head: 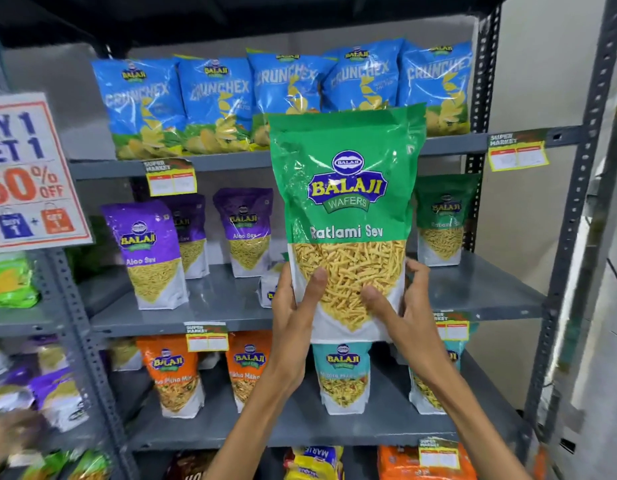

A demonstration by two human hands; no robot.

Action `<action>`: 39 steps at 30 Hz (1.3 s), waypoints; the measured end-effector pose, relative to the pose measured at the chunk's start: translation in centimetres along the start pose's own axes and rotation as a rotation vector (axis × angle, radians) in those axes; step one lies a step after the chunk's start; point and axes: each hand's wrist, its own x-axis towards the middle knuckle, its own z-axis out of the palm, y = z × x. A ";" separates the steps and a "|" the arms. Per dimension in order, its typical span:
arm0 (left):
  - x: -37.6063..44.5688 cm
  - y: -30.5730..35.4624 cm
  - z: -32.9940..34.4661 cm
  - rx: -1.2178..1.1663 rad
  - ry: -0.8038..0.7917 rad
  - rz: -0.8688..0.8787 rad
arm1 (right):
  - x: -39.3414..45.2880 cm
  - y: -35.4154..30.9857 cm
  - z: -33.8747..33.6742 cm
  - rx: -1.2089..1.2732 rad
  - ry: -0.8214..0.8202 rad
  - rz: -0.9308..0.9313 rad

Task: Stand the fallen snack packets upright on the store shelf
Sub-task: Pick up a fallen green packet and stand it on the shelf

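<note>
A large green Ratlami Sev packet [346,209] is held upright in the air in front of the middle shelf [230,313]. My left hand [295,313] grips its lower left edge, thumb on the front. My right hand [400,306] grips its lower right edge. A second green Ratlami Sev packet [442,220] stands upright at the right of that shelf. Purple Aloo Sev packets [151,251] stand at the left. Behind my left hand a packet [270,289] lies low on the shelf, mostly hidden.
Blue Crunchex bags [217,98] line the top shelf. Orange and teal mix packets [175,372] stand on the shelf below. A "Buy 1 Get 1" sign [30,171] hangs at the left. Dark metal uprights [577,202] frame the rack; a wall is at the right.
</note>
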 end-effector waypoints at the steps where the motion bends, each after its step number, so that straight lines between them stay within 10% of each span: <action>1: -0.1 0.1 0.0 -0.001 -0.006 0.003 | 0.0 0.0 0.1 0.007 -0.003 -0.001; 21: 8.5 -16.0 13.7 0.275 -0.380 -0.145 | 6.7 13.8 -18.6 -0.224 0.062 0.217; 39: 20.4 -29.0 27.0 0.297 -0.331 -0.141 | 17.5 24.3 -29.8 -0.349 0.143 0.260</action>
